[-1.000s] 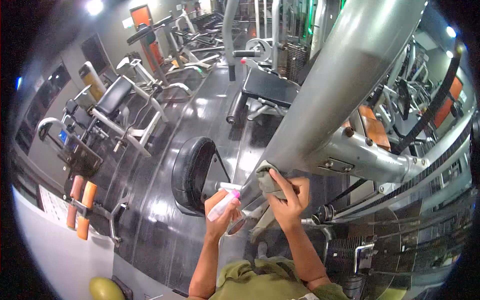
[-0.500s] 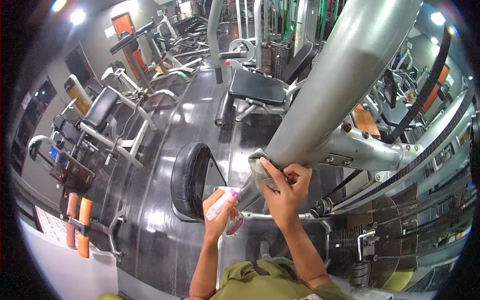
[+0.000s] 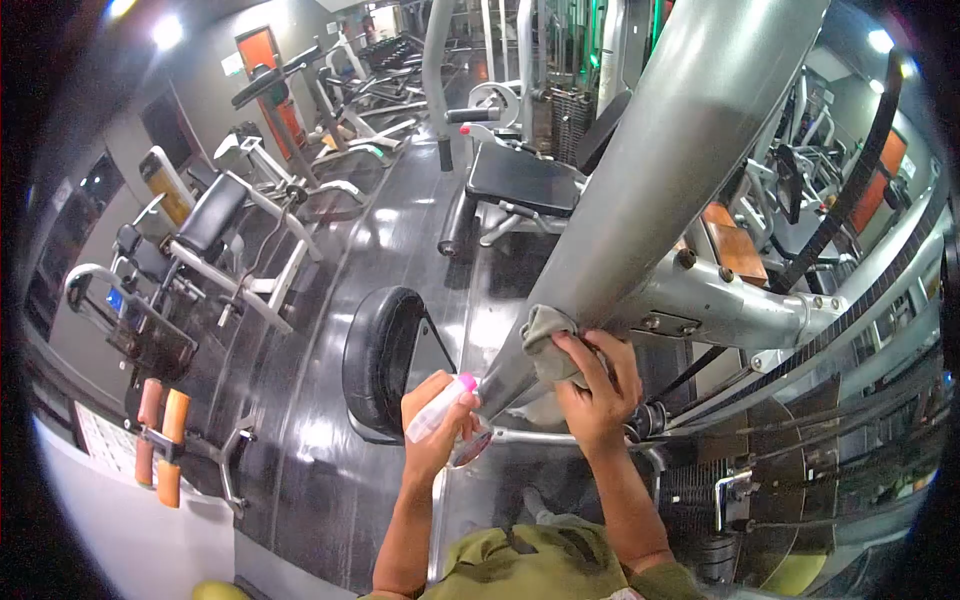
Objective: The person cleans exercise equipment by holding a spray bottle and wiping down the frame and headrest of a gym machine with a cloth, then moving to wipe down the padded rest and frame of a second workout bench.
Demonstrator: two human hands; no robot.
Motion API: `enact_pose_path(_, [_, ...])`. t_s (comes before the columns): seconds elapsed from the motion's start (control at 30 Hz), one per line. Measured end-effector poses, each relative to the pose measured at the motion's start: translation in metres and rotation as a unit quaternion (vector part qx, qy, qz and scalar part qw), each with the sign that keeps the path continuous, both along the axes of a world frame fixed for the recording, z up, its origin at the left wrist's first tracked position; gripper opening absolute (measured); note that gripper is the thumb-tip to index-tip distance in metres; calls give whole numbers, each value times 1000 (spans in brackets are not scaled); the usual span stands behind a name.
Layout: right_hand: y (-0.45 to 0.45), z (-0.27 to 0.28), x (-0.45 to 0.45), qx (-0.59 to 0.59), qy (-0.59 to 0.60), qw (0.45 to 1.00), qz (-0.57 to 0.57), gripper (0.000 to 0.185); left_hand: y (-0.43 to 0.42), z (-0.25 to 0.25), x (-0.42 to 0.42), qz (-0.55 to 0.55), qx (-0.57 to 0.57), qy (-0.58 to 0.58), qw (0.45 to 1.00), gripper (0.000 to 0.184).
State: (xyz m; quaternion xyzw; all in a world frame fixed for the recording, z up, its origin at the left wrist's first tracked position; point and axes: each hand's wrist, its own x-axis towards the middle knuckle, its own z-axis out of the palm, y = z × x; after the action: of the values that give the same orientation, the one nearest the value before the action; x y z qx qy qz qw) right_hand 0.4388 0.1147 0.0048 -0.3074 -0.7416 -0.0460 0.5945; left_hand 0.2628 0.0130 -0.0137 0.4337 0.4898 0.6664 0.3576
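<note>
My left hand (image 3: 430, 425) is wrapped round a spray bottle (image 3: 441, 411) with a white head and a pink nozzle tip; its clear lower part shows below my fingers. In my right hand (image 3: 600, 390) is a grey-green cloth (image 3: 550, 343), pressed against the thick silver tube (image 3: 670, 150) of a gym machine. This tube slants from the upper right down toward my hands. Just left of the bottle is a black padded seat (image 3: 382, 355). A bolted silver crossbar (image 3: 700, 308) joins the tube to the right of my right hand.
A black bench (image 3: 525, 178) stands ahead. More machines, one with a black pad (image 3: 212, 212), line the left. Orange and brown grips (image 3: 170, 430) sit at lower left. A black belt (image 3: 850, 210) and a weight stack (image 3: 695, 490) are on the right.
My right hand has shifted slightly right and down along the tube, and the cloth has moved with it, now bunched differently. My left hand keeps hold of the spray bottle, nearly in place.
</note>
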Motion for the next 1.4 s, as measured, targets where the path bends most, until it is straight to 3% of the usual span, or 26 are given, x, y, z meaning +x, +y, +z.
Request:
enact_pose_path(0.13, [-5, -49, 7, -115, -35, 985, 121, 48, 2, 2, 15, 9, 9, 10, 1000, 20])
enact_pose_path(0.23, [-3, -57, 12, -137, -26, 980, 144, 41, 5, 5, 30, 0, 15, -6, 1000, 21])
enact_pose_path(0.43, [11, 1, 28, -43, 37, 997, 53, 47, 7, 11, 47, 12, 16, -10, 1000, 22])
enact_pose_path(0.6, [5, -67, 32, -207, -7, 966, 155, 50, 9, 14, 59, 29, 19, -17, 999, 20])
enact_pose_path(0.7, [16, -77, 33, -157, 21, 975, 153, 50, 9, 13, 65, 32, 24, -21, 999, 19])
enact_pose_path(0.87, [23, -48, 26, -103, 121, 979, 126, 45, 9, 14, 72, 43, 14, -21, 999, 19])
enact_pose_path(1.0, [12, -77, 30, -239, 55, 946, 213, 45, 11, 20, 77, 49, 20, -26, 998, 18])
enact_pose_path(1.1, [15, -53, 39, -203, 22, 953, 222, 48, 13, 22, 78, 48, 32, -12, 998, 18])
enact_pose_path(1.23, [15, 21, 48, -82, 81, 986, 124, 51, 15, 29, 81, 58, 46, 0, 997, 18])
enact_pose_path(1.4, [14, 21, 58, -111, 33, 987, 111, 53, 20, 45, 81, 44, 42, 72, 996, 19])
